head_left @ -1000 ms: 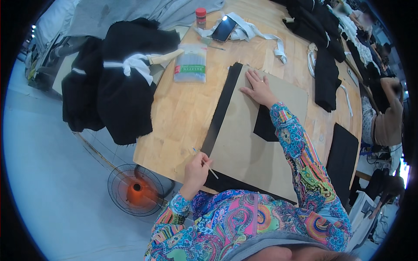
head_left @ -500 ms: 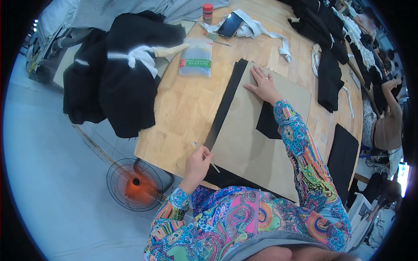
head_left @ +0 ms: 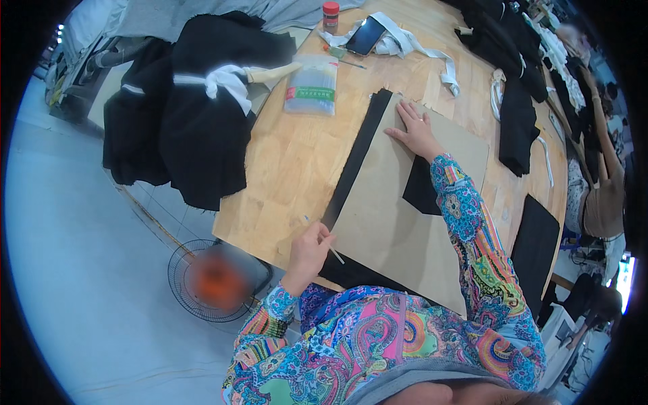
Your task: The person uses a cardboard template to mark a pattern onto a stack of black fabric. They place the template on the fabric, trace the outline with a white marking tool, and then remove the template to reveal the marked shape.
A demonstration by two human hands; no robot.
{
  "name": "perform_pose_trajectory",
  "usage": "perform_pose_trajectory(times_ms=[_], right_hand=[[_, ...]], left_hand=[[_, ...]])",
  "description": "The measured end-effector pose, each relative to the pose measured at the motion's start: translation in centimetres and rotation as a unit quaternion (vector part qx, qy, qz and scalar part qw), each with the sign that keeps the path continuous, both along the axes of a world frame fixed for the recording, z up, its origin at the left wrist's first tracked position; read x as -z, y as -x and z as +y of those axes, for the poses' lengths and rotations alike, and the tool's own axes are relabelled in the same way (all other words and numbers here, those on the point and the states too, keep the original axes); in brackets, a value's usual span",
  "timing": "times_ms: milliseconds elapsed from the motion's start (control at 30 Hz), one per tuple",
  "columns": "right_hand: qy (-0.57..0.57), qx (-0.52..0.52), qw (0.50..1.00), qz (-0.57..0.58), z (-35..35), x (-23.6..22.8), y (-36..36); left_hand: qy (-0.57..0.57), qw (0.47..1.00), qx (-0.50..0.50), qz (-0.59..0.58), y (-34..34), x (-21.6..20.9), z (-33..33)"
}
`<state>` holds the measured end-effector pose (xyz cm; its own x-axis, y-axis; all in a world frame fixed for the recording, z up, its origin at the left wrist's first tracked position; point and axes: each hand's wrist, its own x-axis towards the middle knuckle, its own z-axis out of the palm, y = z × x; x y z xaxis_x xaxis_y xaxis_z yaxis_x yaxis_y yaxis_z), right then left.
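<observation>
Tan card sheet [head_left: 385,229], flat, smooth, matte, straight-edged, lying on black cloth [head_left: 356,158] on the wood table [head_left: 283,169], right in front of the person. Cloth shows past the card as a narrow strip down its left side and a wider wedge at the near edge; weave looks dense and matte, edge slightly ragged at the far corner. Dark angular patch [head_left: 420,192] mid-card, straight-sided; sleeve covers its right part, so can't tell if it's a cutout or a piece on top. Right hand [head_left: 417,135]: palm down on the card near its far left corner, fingers spread, gripping nothing. Left hand [head_left: 307,250]: thumb and fingers pinched narrow around a slim pale pen [head_left: 339,257], bluish at its far end, held slantwise by the card's near left corner; can't tell whether the pen touches anything. Table is blond wood, block-jointed, with a curved outline in this lens. Beyond the card: clear plastic packet [head_left: 310,101] with a green and red band, soft and roughly rectangular; glossy dark phone [head_left: 365,36] on a crumpled white fabric strip [head_left: 432,52]; small red-lidded jar [head_left: 330,15] near it. Left: bulky black fabric bundle [head_left: 202,135], fuzzy-edged, cinched by a knotted white tie [head_left: 226,84]. Right: flat black panel [head_left: 536,236], long, clean-sided. Below the table's left edge: round wire-caged fan [head_left: 219,280], orange centre blurred.
</observation>
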<state>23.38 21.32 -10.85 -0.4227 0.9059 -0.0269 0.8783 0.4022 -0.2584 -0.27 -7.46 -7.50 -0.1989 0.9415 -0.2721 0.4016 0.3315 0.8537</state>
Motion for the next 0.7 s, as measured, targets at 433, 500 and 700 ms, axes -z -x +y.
perform_pose_trajectory(times_ms=[433, 500, 700], right_hand=[[0.004, 0.001, 1.0, 0.031, -0.3, -0.4, 0.0], [0.004, 0.001, 0.999, 0.035, -0.4, -0.8, 0.1], [0.0, 0.004, 0.999, 0.033, -0.4, 0.0, -0.2]], left_hand=[[-0.114, 0.968, 0.114, 0.193, -1.0, -2.2, 2.1], [-0.106, 0.969, 0.122, 0.185, -1.3, -2.2, 2.4], [-0.147, 0.954, 0.147, 0.216, -2.0, -1.8, 2.9]])
